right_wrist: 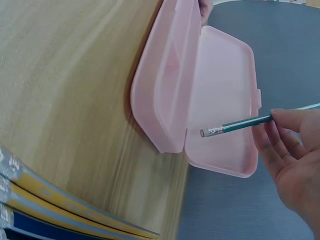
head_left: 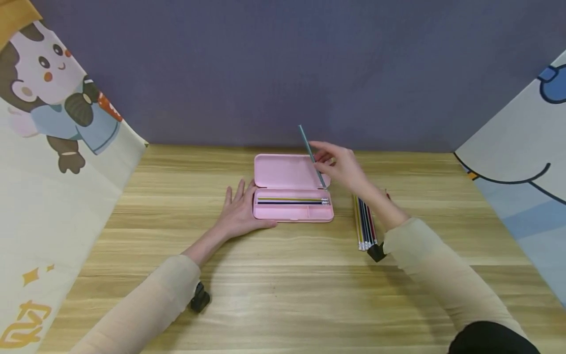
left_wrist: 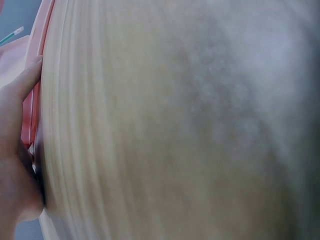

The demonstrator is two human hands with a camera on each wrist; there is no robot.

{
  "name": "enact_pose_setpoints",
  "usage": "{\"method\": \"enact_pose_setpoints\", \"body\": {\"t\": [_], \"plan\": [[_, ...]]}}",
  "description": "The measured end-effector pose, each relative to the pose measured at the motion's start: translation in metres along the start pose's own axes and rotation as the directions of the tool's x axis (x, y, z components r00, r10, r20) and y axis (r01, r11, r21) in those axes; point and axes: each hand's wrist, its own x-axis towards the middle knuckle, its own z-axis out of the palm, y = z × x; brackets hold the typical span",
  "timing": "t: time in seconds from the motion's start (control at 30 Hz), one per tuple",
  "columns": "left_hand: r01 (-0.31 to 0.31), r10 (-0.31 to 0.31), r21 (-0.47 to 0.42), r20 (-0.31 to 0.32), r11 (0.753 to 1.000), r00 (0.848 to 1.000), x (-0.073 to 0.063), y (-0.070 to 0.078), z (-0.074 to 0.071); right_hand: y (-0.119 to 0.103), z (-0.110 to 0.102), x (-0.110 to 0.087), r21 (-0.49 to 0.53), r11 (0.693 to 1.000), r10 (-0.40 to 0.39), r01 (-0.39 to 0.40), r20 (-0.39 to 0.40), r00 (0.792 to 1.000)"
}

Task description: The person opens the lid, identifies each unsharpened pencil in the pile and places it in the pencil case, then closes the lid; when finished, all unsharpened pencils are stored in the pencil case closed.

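Note:
A pink pencil case lies with its lid folded back on the table. Inside its long compartment are a yellow pencil and a dark pencil. My left hand rests against the case's left end, fingers spread, with the thumb along its front edge; the left wrist view shows that thumb on the pink side. Above the open lid, my right hand pinches a green pencil between thumb and fingers. The pencil is tilted, its eraser end pointing down towards the case.
To the right of the case lies a row of several pencils, yellow, dark and red, partly under my right forearm. A grey-blue panel rises behind the wooden table. Cartoon-printed panels stand at both sides.

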Motion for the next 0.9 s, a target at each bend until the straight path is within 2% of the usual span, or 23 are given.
{"method": "enact_pose_setpoints", "body": {"t": [0.3, 0.43, 0.6, 0.77, 0.9], "plan": [[0.015, -0.015, 0.016, 0.013, 1.0, 1.0, 0.0, 0.003, -0.001, 0.002, 0.016, 0.002, -0.082, 0.993, -0.077, 0.086, 0.107, 0.991], [0.015, -0.015, 0.011, 0.011, 1.0, 1.0, 0.001, 0.002, 0.0, 0.002, 0.022, 0.003, -0.105, 0.983, -0.133, 0.151, 0.159, 0.978], [0.02, -0.02, 0.022, 0.014, 1.0, 1.0, 0.001, 0.002, -0.001, -0.001, 0.028, 0.002, -0.187, 0.951, -0.205, 0.244, 0.208, 0.956], [0.025, -0.026, 0.038, 0.022, 0.999, 0.999, 0.002, 0.003, -0.001, -0.004, 0.034, 0.0, -0.299, 0.918, -0.18, 0.261, 0.273, 0.945], [0.031, -0.032, 0.046, 0.026, 0.998, 0.999, 0.002, 0.002, -0.001, -0.004, 0.039, -0.002, -0.343, 0.902, -0.153, 0.262, 0.312, 0.938]]}}
